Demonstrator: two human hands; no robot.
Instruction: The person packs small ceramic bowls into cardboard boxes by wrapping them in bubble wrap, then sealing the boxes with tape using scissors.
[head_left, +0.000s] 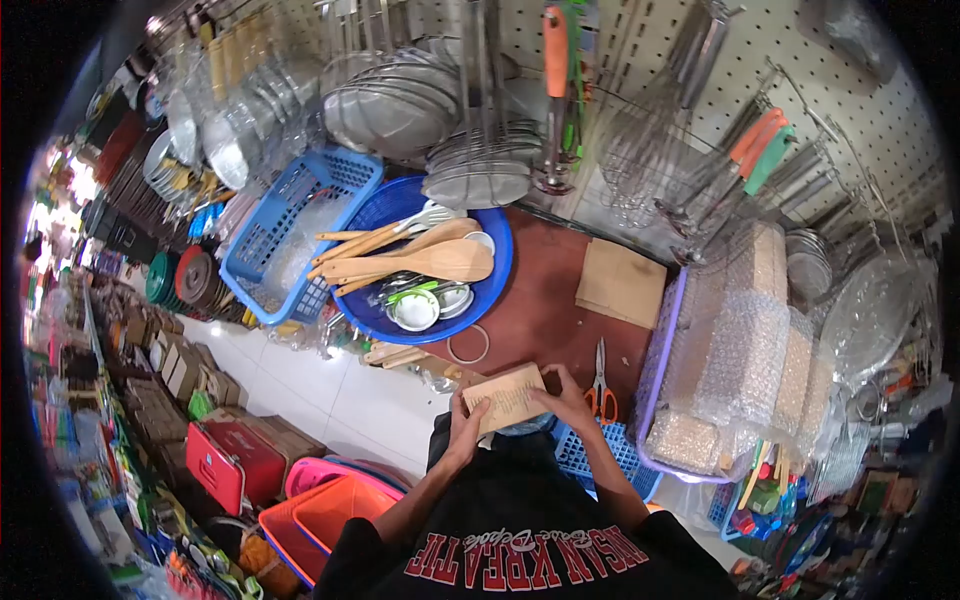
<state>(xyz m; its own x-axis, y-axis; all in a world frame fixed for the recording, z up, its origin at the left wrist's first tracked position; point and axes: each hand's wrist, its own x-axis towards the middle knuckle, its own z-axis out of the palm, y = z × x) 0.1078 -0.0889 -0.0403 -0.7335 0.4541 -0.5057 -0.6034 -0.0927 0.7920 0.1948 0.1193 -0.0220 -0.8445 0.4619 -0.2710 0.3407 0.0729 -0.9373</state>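
Observation:
A small brown cardboard box with printed lines of text is held in front of my body. My left hand grips its left end, the thumb lying on the printed face. At the other end, my right hand is closed on the box's right edge and corner. Just right of it lie orange-handled scissors on the reddish-brown table top. A beige ring of tape rests beyond my left hand, near the table edge.
A round blue basin holds wooden spatulas and ladles, with a light-blue basket beside it. To the right stands a purple basket of bubble-wrapped boxes. Flat cardboard lies farther back. Kitchen tools hang overhead.

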